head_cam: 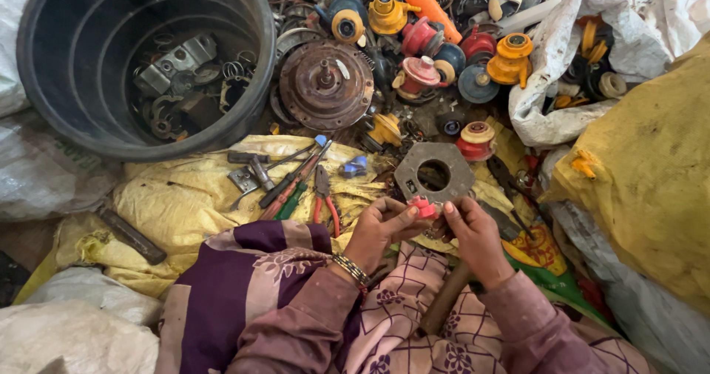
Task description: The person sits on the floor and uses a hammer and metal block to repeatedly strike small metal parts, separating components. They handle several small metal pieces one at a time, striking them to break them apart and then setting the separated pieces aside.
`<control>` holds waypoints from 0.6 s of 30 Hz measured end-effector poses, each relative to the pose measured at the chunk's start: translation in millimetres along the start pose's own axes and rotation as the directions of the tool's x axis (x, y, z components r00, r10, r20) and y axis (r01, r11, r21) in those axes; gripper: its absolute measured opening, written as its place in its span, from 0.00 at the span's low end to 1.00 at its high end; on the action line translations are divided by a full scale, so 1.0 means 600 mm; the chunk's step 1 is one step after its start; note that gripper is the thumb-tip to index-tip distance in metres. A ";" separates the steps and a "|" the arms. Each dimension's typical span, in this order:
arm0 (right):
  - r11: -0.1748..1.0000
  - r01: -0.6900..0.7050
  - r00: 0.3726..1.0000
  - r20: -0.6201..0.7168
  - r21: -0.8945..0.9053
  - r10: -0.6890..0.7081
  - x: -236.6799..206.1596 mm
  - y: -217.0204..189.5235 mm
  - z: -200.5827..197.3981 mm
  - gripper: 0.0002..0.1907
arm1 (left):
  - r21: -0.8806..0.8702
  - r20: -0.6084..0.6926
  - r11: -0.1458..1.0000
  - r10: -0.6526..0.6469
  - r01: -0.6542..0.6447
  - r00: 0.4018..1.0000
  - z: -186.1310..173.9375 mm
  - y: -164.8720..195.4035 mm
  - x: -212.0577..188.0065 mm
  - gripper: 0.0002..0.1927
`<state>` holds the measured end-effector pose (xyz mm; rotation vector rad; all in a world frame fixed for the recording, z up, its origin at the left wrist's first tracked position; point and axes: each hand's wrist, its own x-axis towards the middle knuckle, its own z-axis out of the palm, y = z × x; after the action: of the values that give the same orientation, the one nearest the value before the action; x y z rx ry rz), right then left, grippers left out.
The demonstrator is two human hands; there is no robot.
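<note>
- Yellow sacking [185, 196] covers the floor work area, with mixed scrap parts piled beyond it.
- Left hand [381, 230]: fingers curled, thumb pressing a small pink plastic part [425, 208].
- Right hand [477, 237]: fingertips pinching the same pink part from the other side.
- Pink part location: between both hands, just below a grey metal plate [434, 170] with a round hole.
- Black tub [59, 108], upper left, holds metal scrap.
- Pliers [323, 196] and screwdrivers [292, 185] lie left of the hands.
</note>
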<state>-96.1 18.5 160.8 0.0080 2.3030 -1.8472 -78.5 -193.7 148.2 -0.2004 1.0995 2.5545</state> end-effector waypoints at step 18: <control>1.000 0.000 0.998 0.062 0.024 -0.001 -0.014 -0.023 0.009 0.22 | 0.122 0.045 0.992 -0.041 0.035 0.998 -0.009 -0.002 -0.003 0.23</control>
<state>-88.9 10.8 174.1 -0.0461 2.2393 -1.8487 -76.1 -197.1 144.2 -0.1285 1.2166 2.4365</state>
